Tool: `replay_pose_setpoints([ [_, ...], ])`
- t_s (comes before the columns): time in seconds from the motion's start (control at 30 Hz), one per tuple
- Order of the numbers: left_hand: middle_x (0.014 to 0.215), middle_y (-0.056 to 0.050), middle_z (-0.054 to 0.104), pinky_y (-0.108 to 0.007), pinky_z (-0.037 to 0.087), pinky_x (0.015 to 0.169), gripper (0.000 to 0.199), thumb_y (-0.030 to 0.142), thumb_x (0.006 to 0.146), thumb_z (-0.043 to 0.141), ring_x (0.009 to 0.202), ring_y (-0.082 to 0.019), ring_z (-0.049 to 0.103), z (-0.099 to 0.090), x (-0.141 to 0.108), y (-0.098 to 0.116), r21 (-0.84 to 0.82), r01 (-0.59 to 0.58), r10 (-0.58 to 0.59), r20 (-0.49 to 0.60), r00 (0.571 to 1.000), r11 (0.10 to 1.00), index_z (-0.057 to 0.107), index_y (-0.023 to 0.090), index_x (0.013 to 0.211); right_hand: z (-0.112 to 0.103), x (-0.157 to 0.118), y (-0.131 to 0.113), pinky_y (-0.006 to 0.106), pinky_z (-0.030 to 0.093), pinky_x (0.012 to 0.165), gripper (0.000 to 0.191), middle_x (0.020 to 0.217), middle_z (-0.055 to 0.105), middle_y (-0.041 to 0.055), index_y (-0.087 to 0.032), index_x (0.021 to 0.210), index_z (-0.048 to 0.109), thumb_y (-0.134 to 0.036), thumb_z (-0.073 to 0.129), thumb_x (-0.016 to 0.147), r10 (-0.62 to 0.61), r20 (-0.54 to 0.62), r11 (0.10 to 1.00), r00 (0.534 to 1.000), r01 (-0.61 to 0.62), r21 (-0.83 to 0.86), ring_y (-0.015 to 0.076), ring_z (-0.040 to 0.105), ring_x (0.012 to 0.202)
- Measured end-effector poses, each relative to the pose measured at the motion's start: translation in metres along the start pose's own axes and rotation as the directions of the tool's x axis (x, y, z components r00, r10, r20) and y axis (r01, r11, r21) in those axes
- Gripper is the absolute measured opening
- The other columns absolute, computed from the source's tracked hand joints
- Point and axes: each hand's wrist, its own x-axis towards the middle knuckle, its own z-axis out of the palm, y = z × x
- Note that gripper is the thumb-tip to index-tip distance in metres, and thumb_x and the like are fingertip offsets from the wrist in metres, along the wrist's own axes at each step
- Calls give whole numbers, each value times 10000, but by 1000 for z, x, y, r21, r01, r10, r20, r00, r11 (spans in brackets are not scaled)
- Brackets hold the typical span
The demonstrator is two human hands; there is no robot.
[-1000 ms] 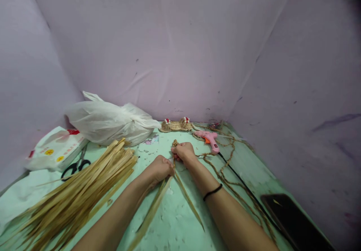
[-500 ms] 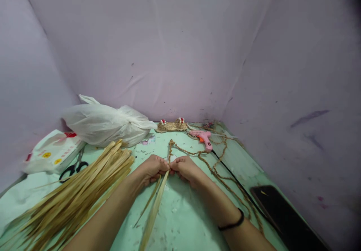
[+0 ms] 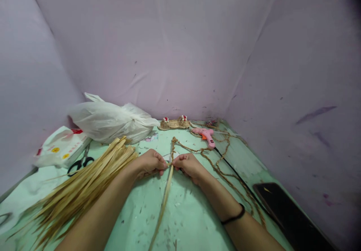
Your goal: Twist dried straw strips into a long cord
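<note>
Now has the braid (image 3: pixel 173 151) leading away from between left hand (image 3: pixel 151 163) and right hand (image 3: pixel 189 166), pinching strands (image 3: pixel 169 164) at its near end with both.

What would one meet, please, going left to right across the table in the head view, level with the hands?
White packet, scissors, straw bundle, left hand, straw strip, right hand, braided cord, black cable.
</note>
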Motion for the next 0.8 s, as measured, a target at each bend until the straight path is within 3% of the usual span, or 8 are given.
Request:
replay_pose_setpoints([
  [0.1, 261, 65, 294, -195, 105, 314, 281, 392, 600, 600, 251, -40, 189, 5, 3, -2, 34, 46, -46, 4, 999, 998, 568, 127, 513, 0, 1, 2, 197, 163, 378, 76, 384, 450, -61, -119, 533, 557, -124, 535, 605, -24, 21, 1000, 1000, 23, 10, 31, 240, 337],
  [0.3, 244, 47, 284, -202, 132, 334, 235, 246, 594, 559, 256, -51, 205, 15, 3, 8, 113, 114, -92, -182, 979, 987, 477, 147, 398, 0, 2, 2, 182, 198, 382, 93, 403, 502, -32, -107, 504, 571, -98, 522, 583, -10, 31, 1000, 999, 10, 17, 34, 280, 358],
  [0.43, 363, -12, 463, -209, 226, 395, 158, 192, 581, 550, 346, -80, 338, 32, -3, 12, 298, 35, 42, -246, 968, 954, 533, 135, 434, 2, -1, -1, 182, 186, 363, 107, 342, 433, -52, -108, 490, 561, -87, 498, 574, 6, 31, 999, 999, -7, 48, 33, 254, 329],
  [0.57, 563, -81, 576, -240, 292, 505, 74, 145, 584, 536, 561, -179, 519, 66, -9, 7, 579, 66, 244, -441, 864, 813, 607, 130, 594, 3, -1, -1, 185, 169, 349, 93, 336, 408, -66, -113, 504, 545, -65, 481, 551, 28, 13, 994, 1000, -29, 110, 28, 221, 314],
  [0.63, 642, -105, 595, -256, 303, 537, 122, 136, 597, 523, 630, -211, 544, 74, -11, 7, 651, 82, 308, -462, 832, 755, 625, 126, 664, 3, -1, -1, 183, 181, 353, 96, 334, 400, -69, -112, 513, 543, -50, 475, 540, 27, 16, 991, 1000, -28, 132, 28, 227, 315],
  [0.7, 598, -84, 578, -249, 304, 529, 99, 173, 617, 529, 599, -194, 537, 69, -12, 9, 648, 28, 313, -406, 858, 762, 617, 130, 628, 1, -2, -2, 179, 190, 356, 93, 350, 420, -65, -115, 525, 536, -47, 474, 537, 32, 52, 982, 998, -41, 182, 29, 246, 315],
  [0.8, 411, -10, 459, -218, 279, 453, 219, 290, 661, 523, 436, -122, 450, 43, -12, 17, 468, -79, 270, -357, 894, 880, 563, 138, 510, -4, -4, -7, 174, 185, 348, 64, 355, 418, -64, -129, 528, 511, -74, 493, 556, 50, 123, 954, 991, -84, 289, 33, 265, 306],
])
